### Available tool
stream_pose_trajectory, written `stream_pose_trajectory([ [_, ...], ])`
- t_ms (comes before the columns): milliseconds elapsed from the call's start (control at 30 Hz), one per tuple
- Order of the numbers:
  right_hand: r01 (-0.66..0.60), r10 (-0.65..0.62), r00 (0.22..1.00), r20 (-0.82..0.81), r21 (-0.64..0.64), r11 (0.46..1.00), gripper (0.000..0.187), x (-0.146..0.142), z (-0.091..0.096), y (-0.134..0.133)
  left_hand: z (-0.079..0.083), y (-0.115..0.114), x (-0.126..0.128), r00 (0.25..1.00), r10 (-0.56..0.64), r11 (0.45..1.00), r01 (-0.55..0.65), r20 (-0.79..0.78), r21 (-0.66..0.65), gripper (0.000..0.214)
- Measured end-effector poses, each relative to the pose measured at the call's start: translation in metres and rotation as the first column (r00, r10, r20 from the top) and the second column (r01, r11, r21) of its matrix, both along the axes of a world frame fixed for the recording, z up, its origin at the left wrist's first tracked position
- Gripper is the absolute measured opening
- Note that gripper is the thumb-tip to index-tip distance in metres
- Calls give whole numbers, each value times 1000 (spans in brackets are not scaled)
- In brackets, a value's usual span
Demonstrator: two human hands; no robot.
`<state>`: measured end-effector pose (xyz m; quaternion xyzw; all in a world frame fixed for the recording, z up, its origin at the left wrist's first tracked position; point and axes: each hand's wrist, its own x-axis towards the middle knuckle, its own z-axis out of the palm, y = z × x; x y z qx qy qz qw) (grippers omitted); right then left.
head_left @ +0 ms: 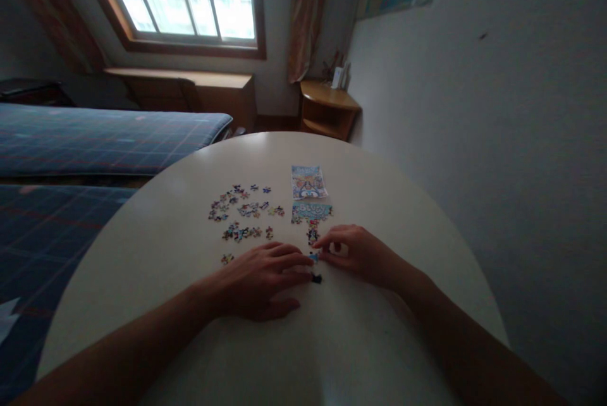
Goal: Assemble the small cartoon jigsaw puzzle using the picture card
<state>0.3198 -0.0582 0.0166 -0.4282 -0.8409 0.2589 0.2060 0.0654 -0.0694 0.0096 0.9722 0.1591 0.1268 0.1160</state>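
Below the joined jigsaw section (312,211), the left hand (265,276), fingers spread, seemingly steadies a blue piece (313,257) beside the curled right hand (358,251), whose grip is unclear.

Puzzle pieces (250,209) on table (265,362), left of joined section (311,211), picture sheet (308,183) behind it, bed (109,139) further left

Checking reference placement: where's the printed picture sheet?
In the head view, the printed picture sheet lies on the white table, right of the loose puzzle pieces and just beyond the blue puzzle strip.
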Motion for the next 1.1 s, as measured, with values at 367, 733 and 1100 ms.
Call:
stream_pose_trajectory([
  [367, -50, 53, 996, 71, -36, 998, 9, 11, 3, 4, 1, 3, -2, 999, -8, 1000, 7, 44, 22, 37],
  [733, -70, 69, 998, 10, 42, 997, 7, 10, -1, 5, 2, 78, -100, 696, 668, 652, -718, 265, 241, 18],
  [1100, -52, 52, 999, 8, 60, 997, 11, 13, -3, 7, -9, 89, -122, 564, 818, 551, -825, 116, 128, 19],
])
